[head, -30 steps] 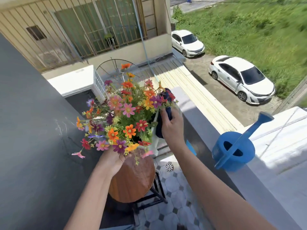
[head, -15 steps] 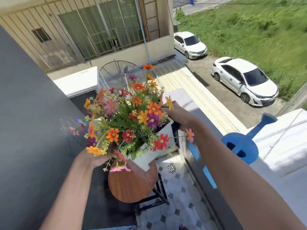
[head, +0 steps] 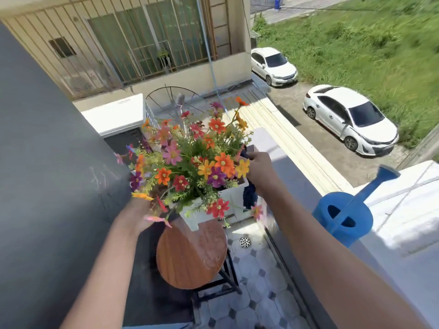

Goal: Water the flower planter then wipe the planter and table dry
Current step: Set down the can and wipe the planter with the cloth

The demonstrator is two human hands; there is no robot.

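A white planter (head: 209, 211) full of orange, red, pink and purple flowers (head: 190, 162) is tilted and raised above the round wooden table (head: 190, 255). My left hand (head: 140, 210) holds the planter at its left end, partly hidden by blooms. My right hand (head: 259, 167) is at the planter's right end, pressing a dark blue cloth (head: 249, 195) against its side. The table top glistens with wet patches.
A blue watering can (head: 344, 217) stands on the balcony wall (head: 297, 174) to the right. A dark grey wall (head: 47, 162) closes the left side. Below the table lie patterned floor tiles with a drain (head: 245, 242). Cars are parked far below.
The planter has been lifted and tilted off the table. My right hand with the cloth moved from the planter's front to its far right end.
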